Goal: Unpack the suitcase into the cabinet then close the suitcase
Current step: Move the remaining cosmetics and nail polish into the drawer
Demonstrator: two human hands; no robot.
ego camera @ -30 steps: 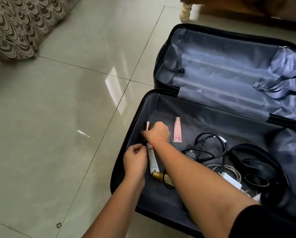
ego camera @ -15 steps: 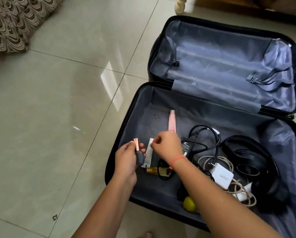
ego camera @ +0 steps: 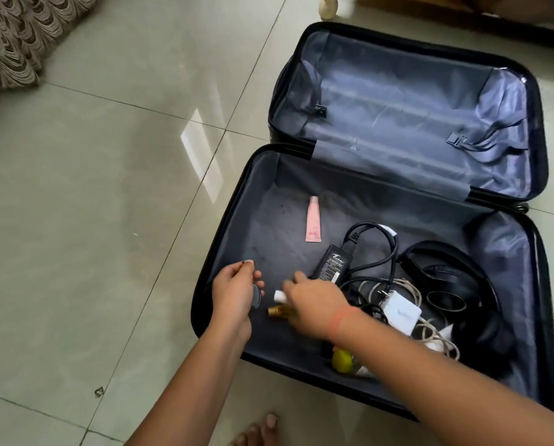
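The black suitcase (ego camera: 227, 226) lies open on the tiled floor, its lid half bare. My left hand (ego camera: 235, 292) grips small cosmetic items (ego camera: 255, 296) over the near left corner. My right hand (ego camera: 314, 300) reaches down over a white tube (ego camera: 279, 296) and a gold-capped bottle (ego camera: 277, 311); its fingers look curled round the tube. A pink tube (ego camera: 313, 224) lies further in. A black power adapter (ego camera: 332, 263) with its cable, a white charger (ego camera: 399, 312), black headphones (ego camera: 455, 284) and a yellow-green object (ego camera: 342, 361) sit to the right.
A patterned fabric (ego camera: 18, 33) hangs at the top left. A pale furniture leg (ego camera: 328, 6) and a dark wooden base stand behind the suitcase. My bare toes (ego camera: 263, 429) show at the bottom edge. Tiled floor (ego camera: 108, 204) spreads to the left.
My left hand drew back toward the near left corner with the small items. My right hand dropped lower onto the white tube by the gold-capped bottle.
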